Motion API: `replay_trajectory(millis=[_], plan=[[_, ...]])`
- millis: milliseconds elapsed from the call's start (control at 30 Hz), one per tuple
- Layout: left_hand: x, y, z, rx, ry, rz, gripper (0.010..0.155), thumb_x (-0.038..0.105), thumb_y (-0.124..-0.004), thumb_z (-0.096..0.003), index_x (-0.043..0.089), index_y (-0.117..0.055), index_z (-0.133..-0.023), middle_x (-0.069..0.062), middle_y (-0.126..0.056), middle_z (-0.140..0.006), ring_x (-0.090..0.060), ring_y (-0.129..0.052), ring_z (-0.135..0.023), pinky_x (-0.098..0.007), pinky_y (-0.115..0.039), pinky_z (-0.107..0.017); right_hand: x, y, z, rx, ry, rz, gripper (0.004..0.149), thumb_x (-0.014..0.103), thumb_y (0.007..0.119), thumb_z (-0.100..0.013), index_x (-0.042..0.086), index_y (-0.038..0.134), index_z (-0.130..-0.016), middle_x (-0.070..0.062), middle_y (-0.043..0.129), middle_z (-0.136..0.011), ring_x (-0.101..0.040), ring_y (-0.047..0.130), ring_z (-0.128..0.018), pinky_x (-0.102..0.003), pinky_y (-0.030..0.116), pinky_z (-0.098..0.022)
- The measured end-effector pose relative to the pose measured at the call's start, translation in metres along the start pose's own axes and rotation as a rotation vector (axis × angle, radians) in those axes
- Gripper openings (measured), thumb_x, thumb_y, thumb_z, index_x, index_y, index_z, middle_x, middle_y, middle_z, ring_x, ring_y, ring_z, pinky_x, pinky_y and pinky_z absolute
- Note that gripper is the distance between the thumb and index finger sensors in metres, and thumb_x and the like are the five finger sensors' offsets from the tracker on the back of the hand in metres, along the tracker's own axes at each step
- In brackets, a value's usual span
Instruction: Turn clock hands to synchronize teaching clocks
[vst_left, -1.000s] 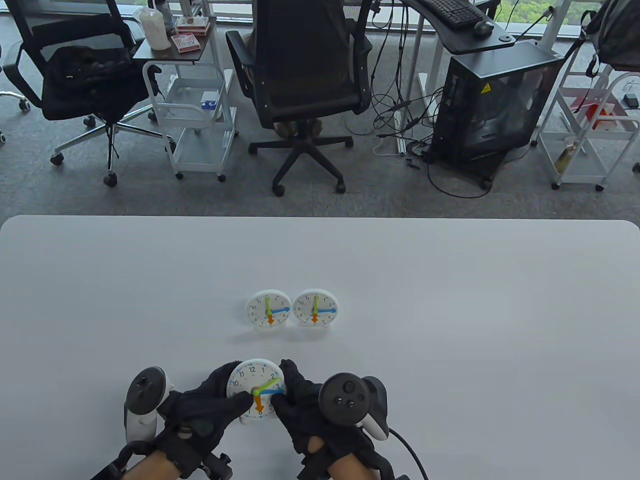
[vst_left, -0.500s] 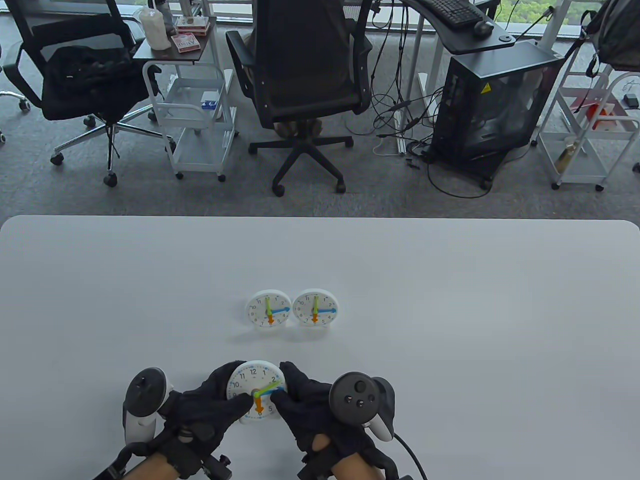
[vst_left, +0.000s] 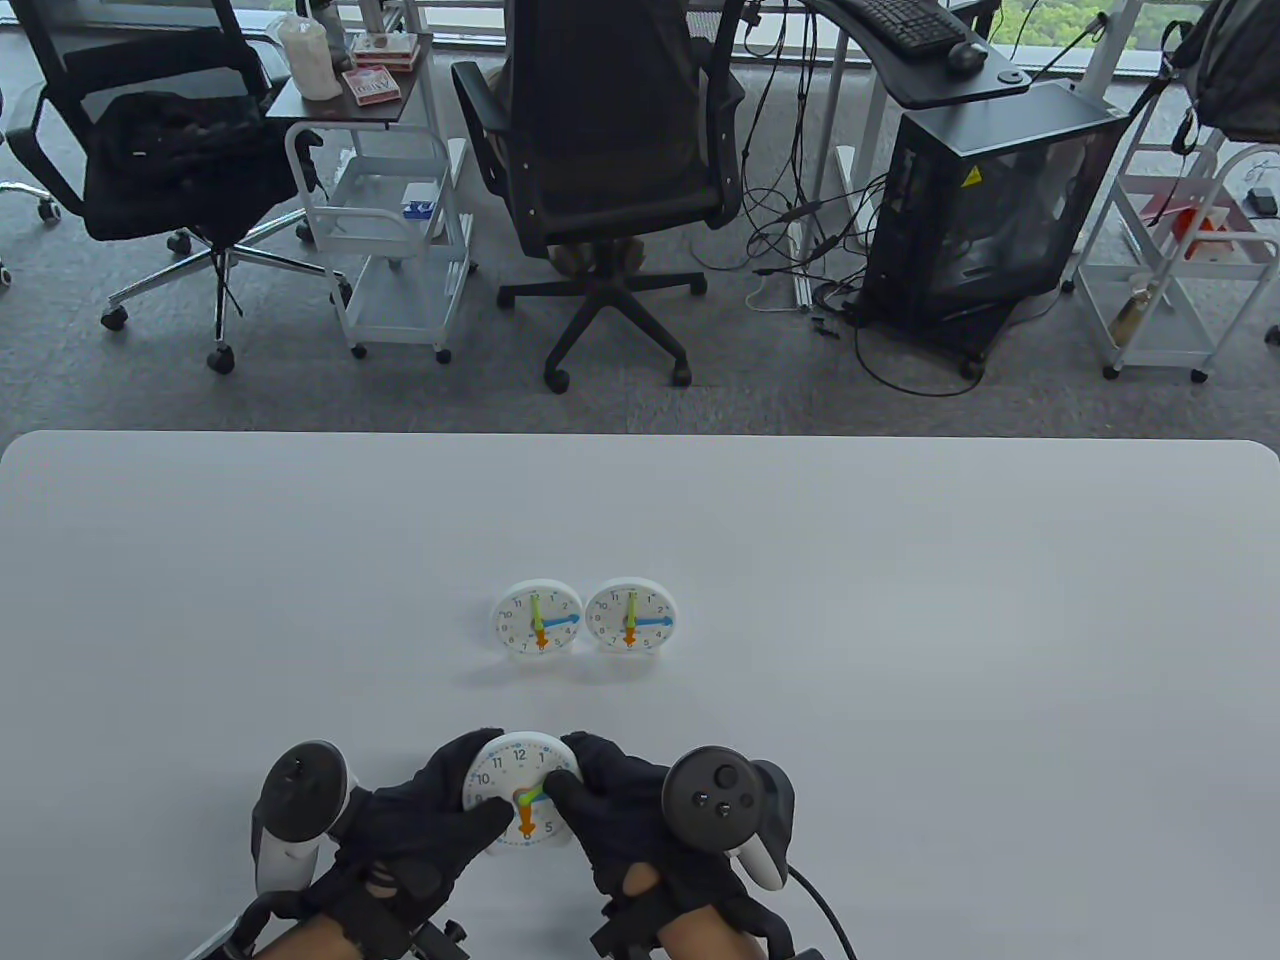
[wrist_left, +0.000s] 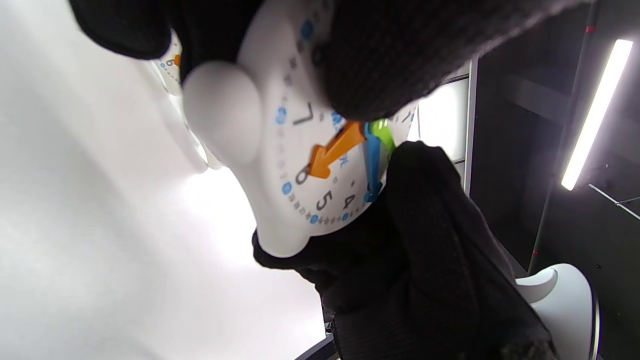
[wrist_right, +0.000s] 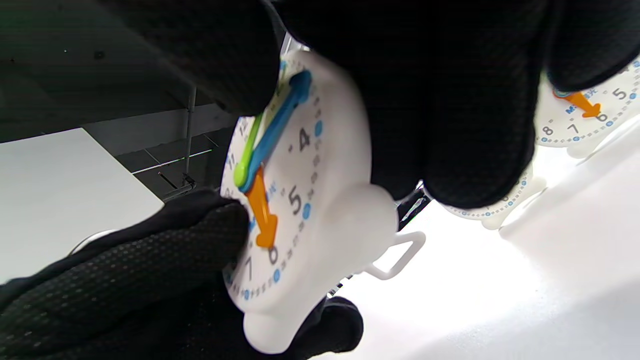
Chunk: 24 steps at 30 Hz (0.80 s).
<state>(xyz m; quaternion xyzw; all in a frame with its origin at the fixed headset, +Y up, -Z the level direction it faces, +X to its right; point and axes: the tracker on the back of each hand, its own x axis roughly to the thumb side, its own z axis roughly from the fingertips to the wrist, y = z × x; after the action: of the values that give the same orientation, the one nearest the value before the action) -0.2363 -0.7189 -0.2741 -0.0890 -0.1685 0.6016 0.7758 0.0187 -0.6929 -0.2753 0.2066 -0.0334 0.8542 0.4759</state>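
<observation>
Two white teaching clocks stand side by side mid-table, each with green hand up, blue hand right, orange hand down. A third clock is held near the front edge. My left hand grips its left side, thumb over the face. My right hand holds its right edge, with fingertips on the green hand and blue hand. Its orange hand points at 6 and its blue hand points near 4. The green hand's tip is hidden.
The white table runs wide on both sides. Beyond its far edge are office chairs, white carts and a black computer case. A cable trails from my right wrist.
The held clock has shifted slightly toward me and to the right. My right fingers have moved further over its face, now covering most of the green and blue hands.
</observation>
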Motion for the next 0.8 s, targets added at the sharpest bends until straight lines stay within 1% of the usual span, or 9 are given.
replay_trajectory(millis=[400, 800], plan=[[0.001, -0.0052, 0.0001, -0.025, -0.009, -0.053, 0.065, 0.031, -0.09, -0.0474, 0.016, -0.059, -0.103, -0.01, -0.092, -0.091, -0.032, -0.101, -0.055, -0.066, -0.069, -0.057, -0.0007, -0.0009, 0.0007, -0.008, 0.038, 0.017, 0.063, 0.047, 0.077, -0.051, -0.007, 0.084, -0.082, -0.015, 0.101, -0.058, -0.038, 0.106, -0.042, -0.067, 0.073, -0.044], [0.0044, -0.0096, 0.0002, -0.055, -0.034, -0.125, 0.066, 0.031, -0.09, -0.0474, 0.015, -0.058, -0.104, -0.011, -0.093, -0.091, -0.032, -0.101, -0.054, -0.066, -0.069, -0.057, -0.0004, -0.0009, 0.0009, -0.014, 0.033, 0.052, 0.065, 0.052, 0.079, -0.05, -0.005, 0.087, -0.08, -0.014, 0.102, -0.057, -0.038, 0.106, -0.041, -0.067, 0.073, -0.043]])
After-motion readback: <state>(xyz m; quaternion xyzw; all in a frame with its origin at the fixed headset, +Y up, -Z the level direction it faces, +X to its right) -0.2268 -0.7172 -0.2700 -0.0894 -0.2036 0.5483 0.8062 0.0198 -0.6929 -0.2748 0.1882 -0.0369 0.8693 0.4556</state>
